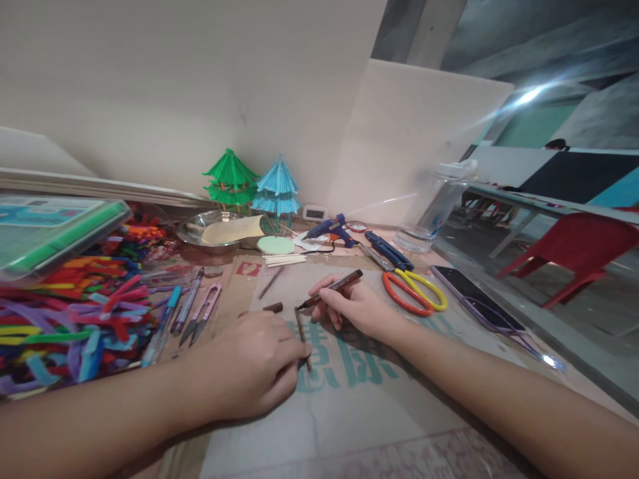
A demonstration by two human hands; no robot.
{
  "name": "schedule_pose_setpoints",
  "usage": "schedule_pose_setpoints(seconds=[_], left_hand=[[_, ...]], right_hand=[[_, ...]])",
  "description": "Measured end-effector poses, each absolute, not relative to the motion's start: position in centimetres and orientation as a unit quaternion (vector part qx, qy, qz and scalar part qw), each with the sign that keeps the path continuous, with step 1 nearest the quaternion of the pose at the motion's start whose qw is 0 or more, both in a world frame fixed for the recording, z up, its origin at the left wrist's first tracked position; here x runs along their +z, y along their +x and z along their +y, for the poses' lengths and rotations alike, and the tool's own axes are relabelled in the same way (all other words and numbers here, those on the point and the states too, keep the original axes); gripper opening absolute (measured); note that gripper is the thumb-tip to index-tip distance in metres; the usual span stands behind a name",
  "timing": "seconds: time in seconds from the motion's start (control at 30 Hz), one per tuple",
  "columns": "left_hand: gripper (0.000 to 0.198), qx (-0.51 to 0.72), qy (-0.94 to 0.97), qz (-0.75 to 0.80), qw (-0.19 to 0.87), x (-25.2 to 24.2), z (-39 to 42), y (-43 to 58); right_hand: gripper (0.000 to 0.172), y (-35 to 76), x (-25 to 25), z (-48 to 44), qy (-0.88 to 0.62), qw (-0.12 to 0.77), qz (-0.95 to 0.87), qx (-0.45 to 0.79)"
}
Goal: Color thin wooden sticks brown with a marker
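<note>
The brown stick [301,327] was held down by the left hand [264,362], the pen [344,283] by the right hand [357,306]; beyond, pale sticks [285,260] were uncoloured.

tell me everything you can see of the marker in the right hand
The marker is slim, dark brown and plastic-looking, with a darker rear end and a narrow, uncapped dark tip. The right hand grips its barrel between thumb and fingers, above the sheet-covered table. It slants, rear end raised, its tip at or very near the far end of a thin brown stick.
</note>
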State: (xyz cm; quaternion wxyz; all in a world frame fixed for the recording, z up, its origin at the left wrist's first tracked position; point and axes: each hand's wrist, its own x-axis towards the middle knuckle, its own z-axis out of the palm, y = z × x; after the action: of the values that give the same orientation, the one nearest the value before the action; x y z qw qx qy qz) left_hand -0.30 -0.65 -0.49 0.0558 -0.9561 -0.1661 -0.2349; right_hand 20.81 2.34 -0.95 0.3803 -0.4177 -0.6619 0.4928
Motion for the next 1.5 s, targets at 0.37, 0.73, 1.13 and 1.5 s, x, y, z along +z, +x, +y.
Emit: schedule_pose_setpoints(seconds=[0.37, 0.73, 1.13, 1.5], left_hand=[[0.028, -0.222, -0.958, -0.172, 0.049, -0.57, -0.65, -0.31], [0.028, -0.219, -0.959, -0.173, 0.046, -0.67, -0.61, -0.29], [0.028, -0.218, -0.959, -0.174, 0.045, -0.51, -0.66, -0.35], [0.028, -0.222, -0.959, -0.17, 0.047, -0.67, -0.65, -0.36]], right_hand=[[0.025, 20.78, -1.01, 2.26, -0.419, 0.385, -0.659, 0.491], [0.024, 20.78, -1.03, 2.29, -0.419, 0.381, -0.664, 0.487], [0.024, 20.76, -1.03, 2.34, -0.426, 0.394, -0.657, 0.482], [0.023, 20.74, -0.77, 2.13, -0.433, 0.392, -0.659, 0.473]])
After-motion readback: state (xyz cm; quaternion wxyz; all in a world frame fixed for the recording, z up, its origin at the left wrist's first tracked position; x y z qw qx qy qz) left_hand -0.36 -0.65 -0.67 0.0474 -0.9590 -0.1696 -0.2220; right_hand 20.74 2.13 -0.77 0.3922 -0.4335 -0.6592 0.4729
